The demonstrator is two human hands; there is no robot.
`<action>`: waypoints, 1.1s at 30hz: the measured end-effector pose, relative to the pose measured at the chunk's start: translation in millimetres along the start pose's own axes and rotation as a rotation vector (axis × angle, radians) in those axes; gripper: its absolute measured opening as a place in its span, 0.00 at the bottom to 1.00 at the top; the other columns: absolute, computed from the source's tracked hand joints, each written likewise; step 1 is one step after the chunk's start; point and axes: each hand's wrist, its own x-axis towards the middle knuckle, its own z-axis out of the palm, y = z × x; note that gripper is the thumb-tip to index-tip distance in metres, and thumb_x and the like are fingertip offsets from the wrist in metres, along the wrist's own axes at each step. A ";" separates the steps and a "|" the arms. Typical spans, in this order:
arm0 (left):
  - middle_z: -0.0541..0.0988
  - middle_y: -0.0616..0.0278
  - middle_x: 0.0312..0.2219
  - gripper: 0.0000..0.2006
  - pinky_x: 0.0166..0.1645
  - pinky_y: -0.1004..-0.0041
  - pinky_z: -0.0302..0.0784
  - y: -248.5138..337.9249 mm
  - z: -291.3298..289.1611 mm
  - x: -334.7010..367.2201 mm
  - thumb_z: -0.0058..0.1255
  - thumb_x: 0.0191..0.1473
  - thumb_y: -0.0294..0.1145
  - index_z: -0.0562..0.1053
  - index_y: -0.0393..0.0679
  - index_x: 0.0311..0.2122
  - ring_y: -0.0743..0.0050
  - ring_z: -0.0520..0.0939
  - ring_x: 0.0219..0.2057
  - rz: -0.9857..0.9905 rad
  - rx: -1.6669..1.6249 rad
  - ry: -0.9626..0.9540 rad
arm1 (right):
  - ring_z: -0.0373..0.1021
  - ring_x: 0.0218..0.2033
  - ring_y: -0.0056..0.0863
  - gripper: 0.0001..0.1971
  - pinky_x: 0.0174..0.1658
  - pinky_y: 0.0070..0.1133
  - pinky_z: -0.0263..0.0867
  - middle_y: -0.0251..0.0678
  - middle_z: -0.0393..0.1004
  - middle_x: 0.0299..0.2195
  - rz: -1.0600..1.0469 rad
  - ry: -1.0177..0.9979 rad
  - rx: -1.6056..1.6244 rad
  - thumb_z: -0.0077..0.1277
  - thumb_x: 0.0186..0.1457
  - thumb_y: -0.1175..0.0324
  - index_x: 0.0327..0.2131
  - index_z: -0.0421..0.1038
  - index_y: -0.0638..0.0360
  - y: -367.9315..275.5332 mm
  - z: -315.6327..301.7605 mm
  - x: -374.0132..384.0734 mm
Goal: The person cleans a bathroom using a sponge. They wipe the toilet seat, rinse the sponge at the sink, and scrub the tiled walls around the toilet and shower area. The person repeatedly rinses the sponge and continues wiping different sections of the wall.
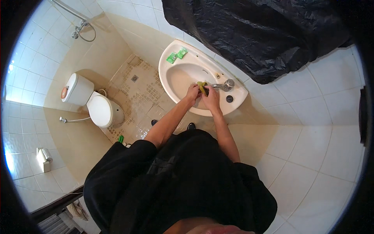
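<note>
Over the basin of the white sink [166,86], my left hand [193,93] and my right hand [211,98] meet close to the faucet [224,85]. Between them they grip a small yellow-green sponge [201,85] with a dark side. The fingers are closed around it and partly hide its shape. The sponge is right by the spout; whether water runs is too small to tell. Two green-and-white packets [172,57] lie on the sink's far left rim. A round black plug [230,99] sits on the rim to the right of my right hand.
A white toilet [102,111] stands on the tiled floor at left, a hand sprayer [63,120] beside it. Black plastic sheeting [257,35] covers the wall above the sink. A shower fitting [81,29] hangs far left; a green object [120,139] lies near my feet.
</note>
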 end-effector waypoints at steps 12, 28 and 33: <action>0.82 0.62 0.40 0.13 0.33 0.73 0.76 19.5 16.2 -23.4 0.46 0.72 0.40 0.76 0.49 0.52 0.72 0.83 0.34 -0.181 0.069 -0.072 | 0.75 0.51 0.50 0.09 0.56 0.40 0.69 0.47 0.79 0.45 -0.174 0.152 0.008 0.57 0.52 0.80 0.38 0.76 0.62 0.7 -6.9 -13.2; 0.81 0.63 0.37 0.09 0.41 0.69 0.81 20.0 14.6 -14.7 0.49 0.68 0.35 0.78 0.46 0.45 0.72 0.82 0.36 -0.158 0.003 -0.071 | 0.69 0.53 0.60 0.31 0.59 0.45 0.65 0.60 0.70 0.49 -0.042 0.020 -0.178 0.70 0.52 0.62 0.54 0.66 0.67 -19.2 -8.9 -9.6; 0.81 0.69 0.33 0.12 0.38 0.71 0.76 24.3 20.1 -22.3 0.48 0.70 0.40 0.81 0.46 0.45 0.81 0.77 0.31 -0.151 0.008 -0.175 | 0.69 0.57 0.63 0.31 0.61 0.47 0.65 0.66 0.70 0.54 -0.013 -0.049 -0.204 0.64 0.58 0.60 0.56 0.65 0.73 -18.4 -9.6 -6.1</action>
